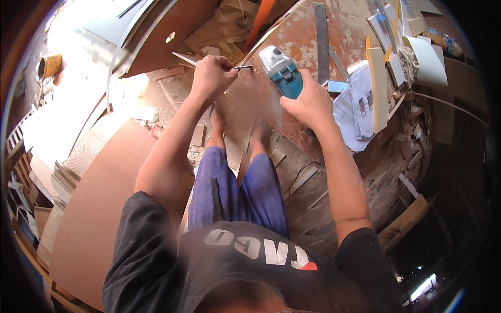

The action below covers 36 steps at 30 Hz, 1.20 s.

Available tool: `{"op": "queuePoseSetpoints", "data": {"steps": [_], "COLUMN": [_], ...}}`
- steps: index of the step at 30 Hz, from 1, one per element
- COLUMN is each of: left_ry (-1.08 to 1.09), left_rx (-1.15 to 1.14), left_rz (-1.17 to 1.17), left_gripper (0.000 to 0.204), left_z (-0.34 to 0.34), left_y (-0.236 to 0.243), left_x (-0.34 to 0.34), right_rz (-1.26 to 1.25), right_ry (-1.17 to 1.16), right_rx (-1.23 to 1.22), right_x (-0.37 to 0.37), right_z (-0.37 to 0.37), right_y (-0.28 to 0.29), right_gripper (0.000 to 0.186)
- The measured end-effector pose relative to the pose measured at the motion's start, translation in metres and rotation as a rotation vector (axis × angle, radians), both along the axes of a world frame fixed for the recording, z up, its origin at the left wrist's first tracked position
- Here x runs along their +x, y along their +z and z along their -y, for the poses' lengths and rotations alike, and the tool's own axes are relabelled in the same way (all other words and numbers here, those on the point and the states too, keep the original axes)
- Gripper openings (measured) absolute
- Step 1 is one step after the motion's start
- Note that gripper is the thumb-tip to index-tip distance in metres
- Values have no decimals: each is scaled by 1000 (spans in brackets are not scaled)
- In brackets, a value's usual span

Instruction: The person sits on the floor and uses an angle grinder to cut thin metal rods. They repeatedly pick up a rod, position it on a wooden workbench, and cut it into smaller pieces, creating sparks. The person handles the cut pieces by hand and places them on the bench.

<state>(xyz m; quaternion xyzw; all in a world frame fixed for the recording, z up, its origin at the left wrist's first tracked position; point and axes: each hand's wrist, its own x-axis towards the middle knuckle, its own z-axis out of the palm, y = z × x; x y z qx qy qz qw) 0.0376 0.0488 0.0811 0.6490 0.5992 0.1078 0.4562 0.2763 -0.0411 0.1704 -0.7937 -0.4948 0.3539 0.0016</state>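
My left hand (pixel 214 75) is closed in a pinch above the left edge of the workbench board. A thin, dark-tipped rod (pixel 243 68) sticks out of its fingers toward the right; its exact kind is unclear. On the hand's other side shows a narrow pale strip (pixel 183 57), and I cannot tell whether it is the same piece. My right hand (pixel 311 103) is wrapped round a teal and silver handheld power tool (pixel 282 68), tilted over the reddish-brown board (pixel 297 41). The tool's far end points toward the rod, a short gap apart.
A dark metal strip (pixel 322 41) lies on the board. Papers and a clear plastic packet (pixel 361 101) sit right, beside wooden offcuts (pixel 379 88). A large brown panel (pixel 99 208) leans left. Scraps litter the floor round my feet. A rusty can (pixel 49 66) stands far left.
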Motion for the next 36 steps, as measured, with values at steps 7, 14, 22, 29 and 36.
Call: {"op": "queuePoseSetpoints", "data": {"steps": [7,14,22,29,36], "left_ry": [-202,-503,-534,-373,-122], "left_rx": [-242,-440,-261,-238,-286], "left_rz": [54,-89,11,373,339], "left_gripper": [23,24,23,22,30], "left_z": [-37,-79,-82,-62,-3], "left_y": [-28,-64,-54,-46,-18], "left_x": [-26,-17,16,-1,-9], "right_rz": [-24,-160,-275,-386,-409], "right_ry": [-46,-155,-252,-341,-404], "right_rx": [67,145,135,151,167], "right_x": [18,39,41,39,50], "right_z": [7,45,81,100,116], "right_y": [-4,-2,-1,-6,-1], "right_gripper": [75,71,73,66,60]}}
